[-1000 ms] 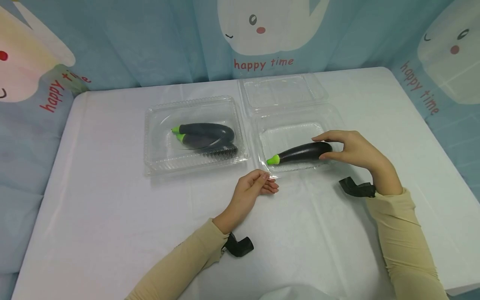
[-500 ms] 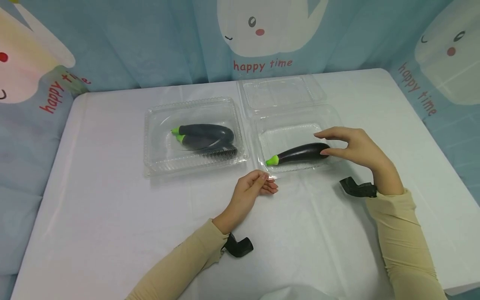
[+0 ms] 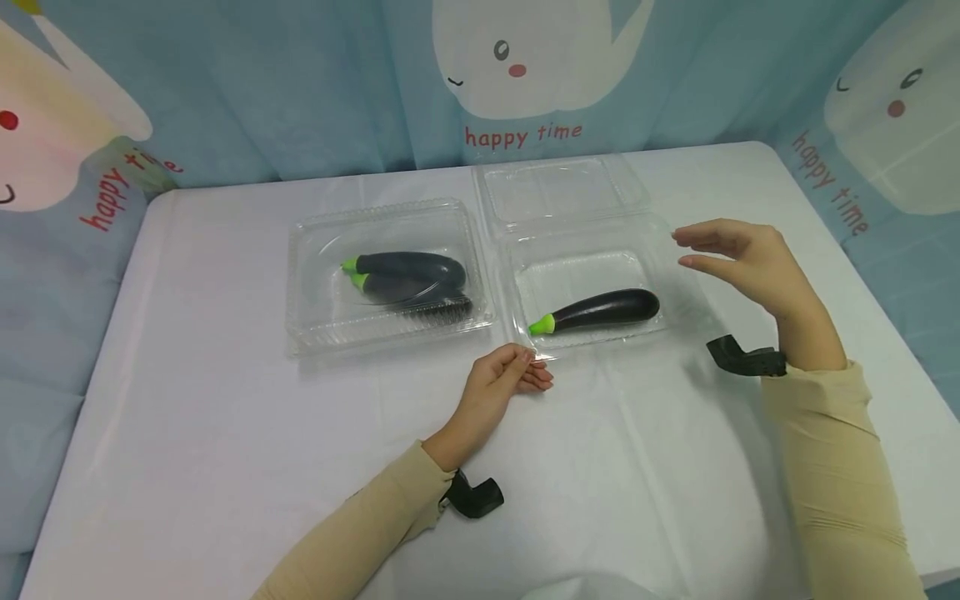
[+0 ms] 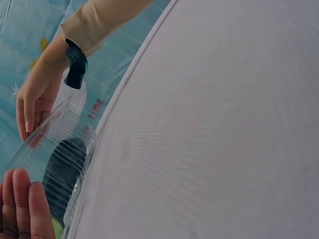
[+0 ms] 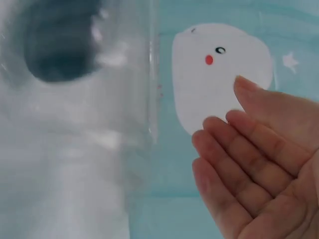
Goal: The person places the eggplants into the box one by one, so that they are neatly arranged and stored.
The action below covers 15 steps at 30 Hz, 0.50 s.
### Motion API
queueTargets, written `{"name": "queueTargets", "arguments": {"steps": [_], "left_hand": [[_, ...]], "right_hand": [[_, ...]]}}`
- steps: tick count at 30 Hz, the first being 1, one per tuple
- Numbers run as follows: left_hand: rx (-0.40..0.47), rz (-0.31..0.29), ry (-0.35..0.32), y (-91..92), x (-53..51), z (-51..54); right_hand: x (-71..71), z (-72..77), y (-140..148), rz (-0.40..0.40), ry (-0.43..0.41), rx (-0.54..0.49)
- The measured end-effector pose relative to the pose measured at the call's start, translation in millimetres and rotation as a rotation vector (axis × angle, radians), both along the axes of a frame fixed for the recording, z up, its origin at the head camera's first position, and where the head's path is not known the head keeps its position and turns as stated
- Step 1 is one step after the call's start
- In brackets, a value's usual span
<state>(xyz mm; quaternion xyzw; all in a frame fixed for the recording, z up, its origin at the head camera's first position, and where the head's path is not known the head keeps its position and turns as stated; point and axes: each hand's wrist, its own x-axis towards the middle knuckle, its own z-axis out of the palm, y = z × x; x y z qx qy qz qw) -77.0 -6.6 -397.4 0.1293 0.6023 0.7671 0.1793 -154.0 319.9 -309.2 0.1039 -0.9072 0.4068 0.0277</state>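
A dark purple eggplant with a green stem (image 3: 611,309) lies in the front part of an open clear plastic clamshell box (image 3: 581,265). My left hand (image 3: 487,392) pinches the box's front left corner between thumb and fingers. To the right of the box and above the table, my right hand (image 3: 753,260) hovers with relaxed fingers, apart from the eggplant. Its palm and fingers (image 5: 249,172) hold nothing in the right wrist view. Seen from the left wrist, the eggplant (image 4: 64,167) shows through the ribbed box wall.
Left of the open box sits a closed clear clamshell box (image 3: 322,287) with eggplants (image 3: 412,265) inside. The open box's lid (image 3: 555,187) lies back toward the curtain (image 3: 315,92). A white cloth covers the table (image 3: 247,442).
My right hand has let go of the eggplant and moved up and to the right, away from it. The left hand stays at the box's corner.
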Motion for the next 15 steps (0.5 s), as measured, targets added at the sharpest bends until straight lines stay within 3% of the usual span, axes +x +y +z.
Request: {"name": "queueTargets", "arguments": {"steps": [8, 15], "left_hand": [[0.006, 0.005, 0.014, -0.5, -0.4, 0.0], [-0.009, -0.019, -0.005, -0.6, -0.2, -0.6]], "right_hand": [[-26.1, 15.7, 14, -0.034, -0.069, 0.046], [-47.3, 17.6, 19, -0.003, -0.110, -0.050]]}}
